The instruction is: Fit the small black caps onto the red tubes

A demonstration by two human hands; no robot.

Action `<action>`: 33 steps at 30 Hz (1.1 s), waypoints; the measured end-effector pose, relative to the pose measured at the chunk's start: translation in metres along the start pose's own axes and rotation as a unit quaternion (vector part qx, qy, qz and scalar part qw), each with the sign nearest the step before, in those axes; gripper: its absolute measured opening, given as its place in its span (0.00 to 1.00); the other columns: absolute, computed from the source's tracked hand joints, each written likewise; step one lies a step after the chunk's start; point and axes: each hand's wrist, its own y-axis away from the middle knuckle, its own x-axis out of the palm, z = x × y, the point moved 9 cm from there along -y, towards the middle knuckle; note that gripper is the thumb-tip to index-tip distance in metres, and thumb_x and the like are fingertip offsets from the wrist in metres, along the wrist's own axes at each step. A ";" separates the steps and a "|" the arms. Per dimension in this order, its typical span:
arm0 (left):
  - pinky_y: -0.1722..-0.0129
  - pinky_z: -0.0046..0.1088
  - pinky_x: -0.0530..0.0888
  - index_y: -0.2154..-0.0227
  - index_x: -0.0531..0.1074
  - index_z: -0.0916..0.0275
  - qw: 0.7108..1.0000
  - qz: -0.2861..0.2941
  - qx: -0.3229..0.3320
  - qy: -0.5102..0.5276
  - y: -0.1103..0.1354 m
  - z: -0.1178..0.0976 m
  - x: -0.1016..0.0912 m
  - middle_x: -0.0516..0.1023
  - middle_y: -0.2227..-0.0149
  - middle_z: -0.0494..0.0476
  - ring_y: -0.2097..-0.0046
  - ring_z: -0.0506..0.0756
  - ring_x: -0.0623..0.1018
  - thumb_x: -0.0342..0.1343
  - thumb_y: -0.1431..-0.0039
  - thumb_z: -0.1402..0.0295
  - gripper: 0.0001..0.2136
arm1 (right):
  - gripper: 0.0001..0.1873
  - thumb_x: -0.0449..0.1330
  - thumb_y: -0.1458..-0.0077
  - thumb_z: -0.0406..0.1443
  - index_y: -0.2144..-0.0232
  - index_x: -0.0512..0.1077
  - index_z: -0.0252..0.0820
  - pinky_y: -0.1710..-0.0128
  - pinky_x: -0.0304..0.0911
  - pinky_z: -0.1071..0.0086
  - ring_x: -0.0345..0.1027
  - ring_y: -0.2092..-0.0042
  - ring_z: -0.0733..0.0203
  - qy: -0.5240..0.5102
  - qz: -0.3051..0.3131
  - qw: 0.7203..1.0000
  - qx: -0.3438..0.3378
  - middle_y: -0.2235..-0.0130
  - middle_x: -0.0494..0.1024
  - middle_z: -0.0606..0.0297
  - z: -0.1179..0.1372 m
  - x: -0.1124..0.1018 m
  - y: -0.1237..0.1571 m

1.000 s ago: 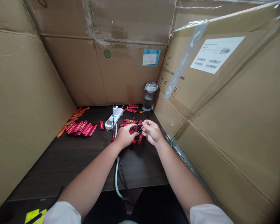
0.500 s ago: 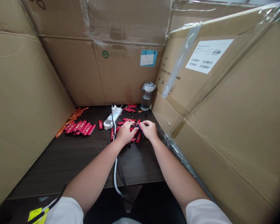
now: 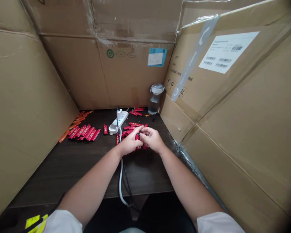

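My left hand [image 3: 129, 142] and my right hand [image 3: 152, 138] meet over the dark table [image 3: 70, 168], fingers curled together around a small red piece [image 3: 137, 137] with a dark bit on it. Both hands pinch it from either side. Loose red pieces [image 3: 133, 127] lie scattered just behind and under the hands. A neat row of red pieces [image 3: 85, 133] lies to the left, with several orange strips [image 3: 74, 124] beside it near the cardboard wall.
A white power strip [image 3: 118, 122] with a plug and its white and black cables [image 3: 121, 181] runs off the table's front edge. A clear water bottle [image 3: 155, 99] stands in the back right corner. Cardboard boxes [image 3: 21, 97] wall in the table on three sides.
Both hands have drawn closer together and slightly toward me, now clasped around the red piece. The view shifted a little.
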 end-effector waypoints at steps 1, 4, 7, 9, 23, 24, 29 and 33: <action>0.72 0.24 0.70 0.40 0.54 0.60 1.000 0.003 0.000 0.011 0.000 0.000 0.001 0.72 0.52 0.61 0.72 0.47 0.73 0.56 0.56 0.77 0.37 | 0.18 0.64 0.56 0.43 0.65 0.68 0.37 0.85 0.53 0.76 0.57 0.83 0.71 -0.005 0.003 1.000 0.004 0.79 0.70 0.71 -0.001 0.000 0.000; 0.71 0.24 0.72 0.44 0.60 0.62 0.998 -0.032 0.029 0.035 -0.001 -0.004 -0.002 0.71 0.51 0.63 0.69 0.48 0.74 0.58 0.54 0.74 0.31 | 0.19 0.63 0.55 0.43 0.64 0.70 0.36 0.86 0.54 0.75 0.57 0.84 0.70 -0.023 0.004 1.000 -0.003 0.81 0.69 0.72 0.001 -0.002 0.000; 0.70 0.27 0.74 0.50 0.65 0.64 0.993 -0.096 0.059 0.033 -0.002 -0.008 -0.011 0.71 0.51 0.64 0.69 0.49 0.75 0.59 0.51 0.69 0.24 | 0.19 0.61 0.53 0.42 0.61 0.71 0.36 0.84 0.56 0.74 0.58 0.84 0.69 -0.025 -0.028 0.999 -0.032 0.83 0.68 0.72 0.006 -0.009 0.001; 0.72 0.28 0.75 0.55 0.67 0.65 0.988 -0.141 0.059 0.003 -0.001 -0.010 -0.017 0.73 0.55 0.63 0.71 0.49 0.75 0.58 0.50 0.67 0.18 | 0.19 0.60 0.52 0.42 0.61 0.71 0.36 0.84 0.57 0.73 0.57 0.84 0.69 -0.020 -0.049 0.998 -0.037 0.84 0.67 0.73 0.005 -0.012 0.000; 0.61 0.34 0.74 0.66 0.67 0.63 0.947 -0.284 0.117 -0.095 0.005 -0.010 -0.045 0.78 0.67 0.57 0.64 0.54 0.79 0.52 0.46 0.72 0.04 | 0.15 0.64 0.56 0.42 0.68 0.70 0.37 0.81 0.65 0.72 0.64 0.81 0.67 -0.116 -0.109 0.987 -0.010 0.80 0.71 0.70 -0.011 -0.026 -0.009; 0.62 0.33 0.74 0.66 0.67 0.62 0.942 -0.285 0.128 -0.126 0.007 -0.014 -0.044 0.78 0.67 0.57 0.65 0.54 0.79 0.50 0.44 0.71 0.04 | 0.16 0.64 0.57 0.42 0.69 0.70 0.37 0.82 0.65 0.73 0.64 0.81 0.68 -0.112 -0.135 0.984 -0.006 0.81 0.70 0.70 -0.011 -0.031 -0.008; 0.56 0.32 0.71 0.64 0.70 0.61 0.872 -0.195 0.246 -0.374 0.015 -0.044 -0.015 0.77 0.62 0.57 0.58 0.55 0.76 0.51 0.42 0.68 0.06 | 0.16 0.65 0.58 0.43 0.73 0.71 0.35 0.82 0.66 0.74 0.64 0.81 0.67 -0.077 -0.171 0.982 0.022 0.82 0.70 0.69 -0.012 -0.038 -0.006; 0.57 0.33 0.71 0.58 0.71 0.59 0.864 -0.131 0.233 -0.426 0.010 -0.040 -0.003 0.77 0.61 0.57 0.58 0.56 0.75 0.56 0.46 0.66 0.12 | 0.17 0.66 0.58 0.45 0.75 0.71 0.35 0.81 0.66 0.73 0.66 0.80 0.66 -0.061 -0.121 0.990 0.023 0.81 0.72 0.67 -0.011 -0.026 -0.006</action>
